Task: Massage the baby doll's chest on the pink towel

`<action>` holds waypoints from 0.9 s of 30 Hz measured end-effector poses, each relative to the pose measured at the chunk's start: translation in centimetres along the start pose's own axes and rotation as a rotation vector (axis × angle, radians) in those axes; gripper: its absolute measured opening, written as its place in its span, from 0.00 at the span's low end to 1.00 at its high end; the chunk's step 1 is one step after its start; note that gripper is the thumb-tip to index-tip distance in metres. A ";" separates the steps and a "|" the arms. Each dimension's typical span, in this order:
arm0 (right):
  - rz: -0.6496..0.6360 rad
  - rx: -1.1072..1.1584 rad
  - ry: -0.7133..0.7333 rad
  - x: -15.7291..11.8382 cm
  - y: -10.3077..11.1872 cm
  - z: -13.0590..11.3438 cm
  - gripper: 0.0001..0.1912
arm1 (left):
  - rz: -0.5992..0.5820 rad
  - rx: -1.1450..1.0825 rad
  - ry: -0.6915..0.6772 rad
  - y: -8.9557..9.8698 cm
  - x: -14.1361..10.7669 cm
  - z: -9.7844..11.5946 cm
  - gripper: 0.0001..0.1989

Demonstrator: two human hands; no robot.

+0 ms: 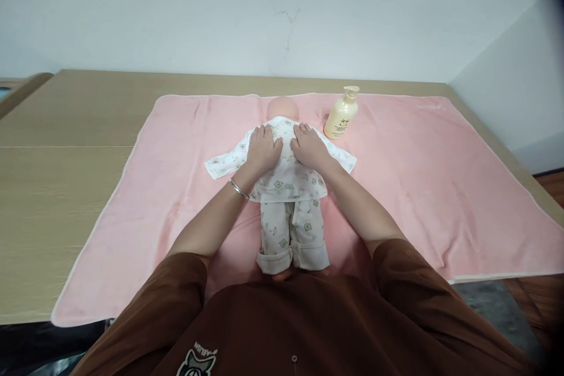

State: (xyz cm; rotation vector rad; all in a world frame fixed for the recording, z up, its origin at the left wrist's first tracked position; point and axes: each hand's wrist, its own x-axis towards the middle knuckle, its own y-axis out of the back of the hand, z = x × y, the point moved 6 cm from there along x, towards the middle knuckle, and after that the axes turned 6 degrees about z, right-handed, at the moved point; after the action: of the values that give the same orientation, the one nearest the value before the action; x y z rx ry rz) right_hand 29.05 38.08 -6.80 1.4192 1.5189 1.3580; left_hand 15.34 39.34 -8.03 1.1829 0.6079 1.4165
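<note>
A baby doll (282, 108) lies on a pink blanket (423, 188), its bald head toward the wall and its feet toward me. It wears a white printed top (288, 185) with long sleeves spread sideways, and matching trousers (275, 235) with turned-up cuffs. My left hand (263, 150) rests flat on the upper left of the top, a silver bangle at the wrist. On the upper right of the top lies my right hand (308, 145), fingers stretched out. Both palms press on the cloth, thumbs pointing inward, and neither hand grips anything. The doll's face is not visible.
A cream pump bottle (342, 114) stands on the blanket, right of the doll's head. The blanket covers much of a light wooden table (88, 188). Behind the table is a white wall (198, 23). A wooden chair-like edge (26, 94) shows at far left.
</note>
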 end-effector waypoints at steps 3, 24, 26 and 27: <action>0.020 0.021 0.000 0.7 0.1 0.9 0.29 | 0.031 0.064 -0.049 0.5 -1.3 1.2 0.32; 0.009 0.129 -0.031 0.4 0.0 0.4 0.34 | 0.103 -0.044 -0.081 0.3 -2.3 1.9 0.30; 0.000 0.103 -0.072 0.4 -0.2 0.6 0.36 | 0.066 -0.040 -0.093 0.2 -2.0 1.8 0.30; 0.008 0.081 -0.077 0.0 -0.2 0.2 0.36 | 0.044 -0.046 -0.088 0.2 -1.4 1.5 0.30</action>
State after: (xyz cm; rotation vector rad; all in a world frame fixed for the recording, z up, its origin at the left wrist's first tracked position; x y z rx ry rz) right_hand 29.21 38.20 -7.03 1.5109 1.5351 1.2444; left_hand 16.38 37.59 -7.81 1.2215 0.4880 1.3999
